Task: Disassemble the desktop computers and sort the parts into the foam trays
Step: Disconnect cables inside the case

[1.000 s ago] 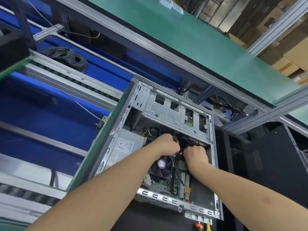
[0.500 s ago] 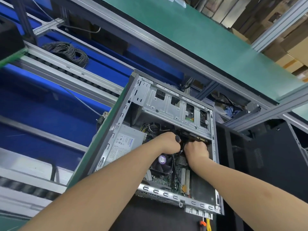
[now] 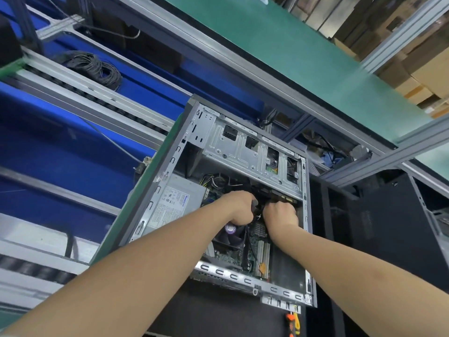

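An open desktop case (image 3: 243, 152) lies on its side on a black mat (image 3: 213, 312). Inside it I see a grey power supply (image 3: 175, 203), a fan with a purple hub (image 3: 230, 231) and the green motherboard (image 3: 228, 257). Both my hands reach in just below the drive cage. My left hand (image 3: 239, 206) is curled round black cables (image 3: 255, 211) that run between the hands. My right hand (image 3: 280, 212) is curled down on the same cable bundle, where it meets a part under the cage. What the fingertips grip is hidden.
An orange and yellow screwdriver (image 3: 291, 322) lies on the mat below the case. A black case panel (image 3: 388, 227) stands to the right. A green shelf (image 3: 303, 52) runs overhead. Blue bins and a coil of black wire (image 3: 94, 66) sit to the left.
Both hands stay at the same spot inside the case, with only small shifts. The view has tilted slightly, so the case sits a little higher in the frame.
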`<state>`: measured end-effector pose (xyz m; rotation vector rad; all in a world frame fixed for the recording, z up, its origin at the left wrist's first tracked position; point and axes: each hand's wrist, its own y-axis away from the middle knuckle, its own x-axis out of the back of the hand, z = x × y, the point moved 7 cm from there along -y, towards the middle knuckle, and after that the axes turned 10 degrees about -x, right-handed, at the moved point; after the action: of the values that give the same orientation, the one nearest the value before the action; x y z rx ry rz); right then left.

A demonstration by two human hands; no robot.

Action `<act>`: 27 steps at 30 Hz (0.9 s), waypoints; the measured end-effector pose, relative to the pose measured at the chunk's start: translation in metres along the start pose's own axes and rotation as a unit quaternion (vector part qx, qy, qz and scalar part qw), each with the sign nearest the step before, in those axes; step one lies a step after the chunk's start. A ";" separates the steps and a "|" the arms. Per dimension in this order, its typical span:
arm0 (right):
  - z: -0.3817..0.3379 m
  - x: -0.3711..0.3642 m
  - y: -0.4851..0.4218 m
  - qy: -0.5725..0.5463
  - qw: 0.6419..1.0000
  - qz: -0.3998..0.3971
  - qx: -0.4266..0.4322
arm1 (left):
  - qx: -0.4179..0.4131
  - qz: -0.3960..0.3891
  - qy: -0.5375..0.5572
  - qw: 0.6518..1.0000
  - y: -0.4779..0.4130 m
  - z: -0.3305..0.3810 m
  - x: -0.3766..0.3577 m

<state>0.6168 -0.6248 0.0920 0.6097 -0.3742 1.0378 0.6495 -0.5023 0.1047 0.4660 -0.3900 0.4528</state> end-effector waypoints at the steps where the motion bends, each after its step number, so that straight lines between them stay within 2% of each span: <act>1: 0.000 -0.001 0.002 0.004 1.000 -0.002 0.004 | -0.002 0.000 -0.007 1.000 0.000 0.001 0.000; 19: 0.001 0.006 0.014 -0.001 1.000 -0.019 0.024 | -0.037 -0.019 -0.063 0.997 0.010 0.006 0.009; 27: 0.012 0.015 0.019 -0.065 0.996 -0.059 0.030 | -0.034 0.008 -0.016 0.999 0.013 0.009 0.008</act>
<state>0.6067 -0.6147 0.1150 0.7469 -0.4170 0.9008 0.6471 -0.4934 0.1200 0.4054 -0.4388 0.4477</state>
